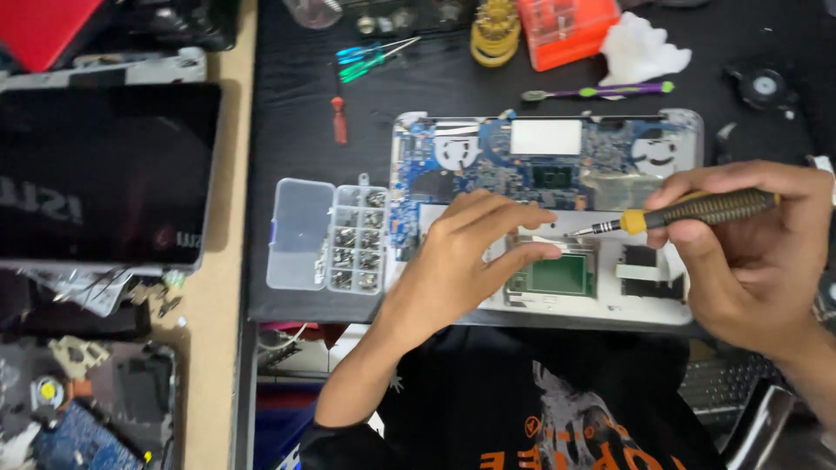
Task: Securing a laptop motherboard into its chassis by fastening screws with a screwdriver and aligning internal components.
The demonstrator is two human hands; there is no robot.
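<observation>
Right hand (749,261) grips a screwdriver (688,211) over an opened laptop (547,218), circuit board bared; left hand (466,257) fingers press flat on it, screw box (329,235) left.

One head-worn camera looks steeply down, close over the black mat (296,104), with the wearer's own chest at the bottom edge.

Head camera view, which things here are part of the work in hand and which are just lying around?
In use:
opened laptop
screwdriver in right hand
left hand pressing a green board
screw box

Lying about:
toothbrush
small screwdrivers
orange case
white cloth
</observation>
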